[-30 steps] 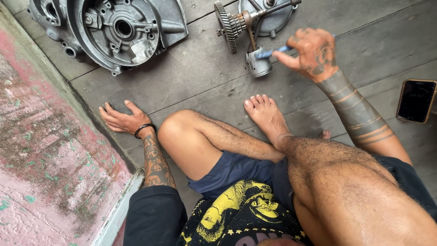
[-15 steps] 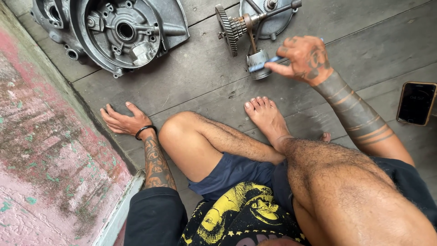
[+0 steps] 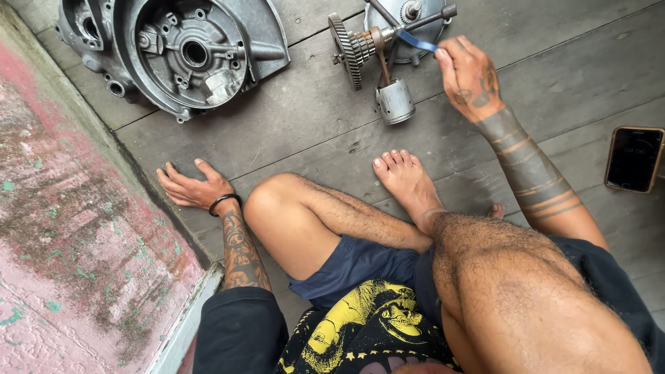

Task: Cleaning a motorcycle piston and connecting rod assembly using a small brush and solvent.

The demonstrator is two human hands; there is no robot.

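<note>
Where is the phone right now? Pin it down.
In the head view the phone lies face up on the plank floor at the far right edge, just right of the right hand's tattooed forearm.

Left hand [image 3: 190, 188] flat — right hand [image 3: 470, 75] pinching.

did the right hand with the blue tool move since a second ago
Yes. The right hand has lifted the blue tool off the piston, up toward the geared shaft. The left hand stays flat on the floorboards.
</note>
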